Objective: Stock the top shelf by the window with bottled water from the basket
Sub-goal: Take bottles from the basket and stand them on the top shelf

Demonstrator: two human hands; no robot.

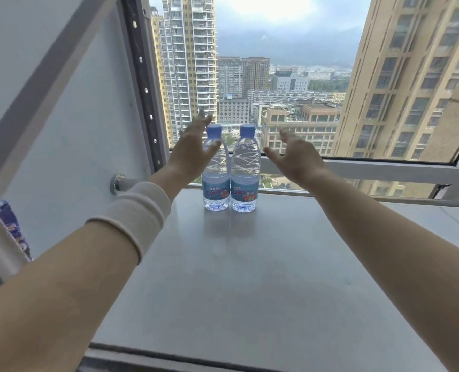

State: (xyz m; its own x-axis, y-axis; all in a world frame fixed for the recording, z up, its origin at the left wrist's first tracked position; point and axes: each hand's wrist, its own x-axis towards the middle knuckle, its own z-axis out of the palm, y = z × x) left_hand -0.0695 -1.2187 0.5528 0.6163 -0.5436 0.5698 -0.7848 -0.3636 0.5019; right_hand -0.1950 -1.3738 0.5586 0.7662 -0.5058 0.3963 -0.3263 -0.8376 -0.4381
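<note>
Two clear water bottles with blue caps and blue labels stand upright side by side at the back of the grey shelf (250,277), close to the window. The left bottle (216,183) touches the right bottle (245,181). My left hand (193,149) is just left of the left bottle, fingers spread and straight, overlapping its shoulder; contact is unclear. To the right of the right bottle my right hand (295,157) hovers with relaxed fingers, a small gap between it and the bottle. Neither hand holds anything. The basket is out of view.
A grey wall panel (62,130) with a perforated black upright (145,84) borders the shelf on the left. A metal rail (121,183) runs behind the shelf at the window (290,76). The window frame (384,170) crosses behind the bottles. The shelf's front edge (196,355) is near me.
</note>
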